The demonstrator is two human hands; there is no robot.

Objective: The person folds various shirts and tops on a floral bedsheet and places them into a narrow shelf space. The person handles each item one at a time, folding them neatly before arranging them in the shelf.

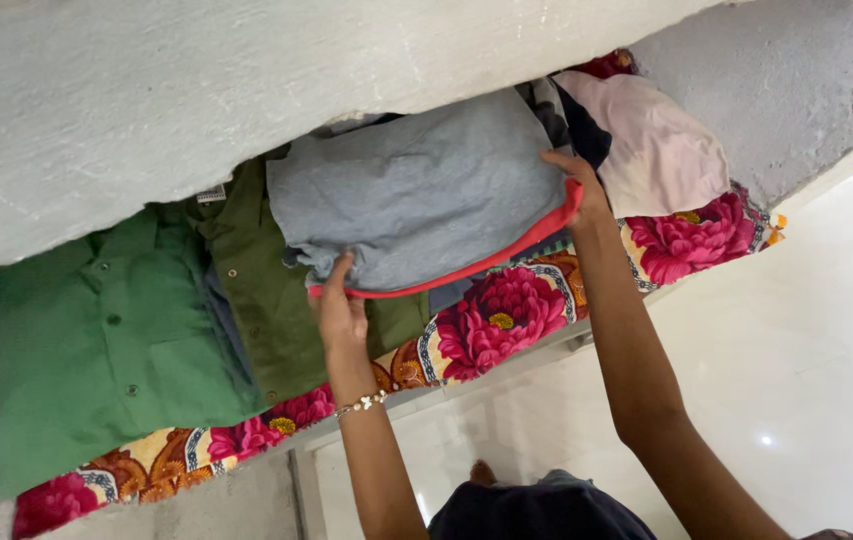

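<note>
A grey garment (417, 190) with a red hem lies flat on a pile of clothes on a floral cloth (497, 315). My left hand (340, 312), a bead bracelet at its wrist, pinches the garment's near left edge at the hem. At the garment's right corner, my right hand (579, 185) grips the red hem. An olive shirt (257, 290) lies partly under the grey garment, and a bright green shirt (87, 350) is spread out to its left.
A pale pink garment (667, 150) and dark clothes lie bunched at the right end of the floral cloth. A rough grey concrete slab (147, 90) overhangs the clothes at the far side. A glossy white tiled floor (807, 340) lies below.
</note>
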